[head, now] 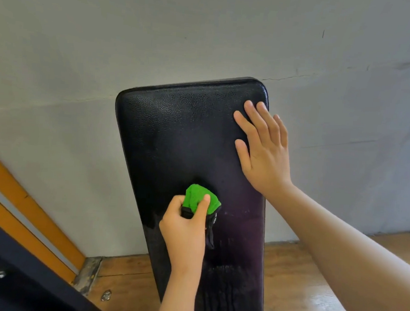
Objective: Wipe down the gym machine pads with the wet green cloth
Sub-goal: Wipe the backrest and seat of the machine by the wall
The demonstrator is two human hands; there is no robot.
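Observation:
A long black padded gym bench pad (176, 134) stands tilted in the middle of the view, its rounded top end towards the wall. My left hand (185, 229) grips a bunched green cloth (199, 200) with a black edge and presses it on the pad's lower middle. My right hand (263, 149) lies flat on the pad's upper right edge, fingers spread and holding nothing. Wet streaks show on the pad's lower part.
A grey wall (85, 49) rises behind the pad. A wooden floor (299, 283) lies below. An orange and grey strip (18, 210) runs diagonally at the left, above a dark machine part (20, 285) in the bottom left corner.

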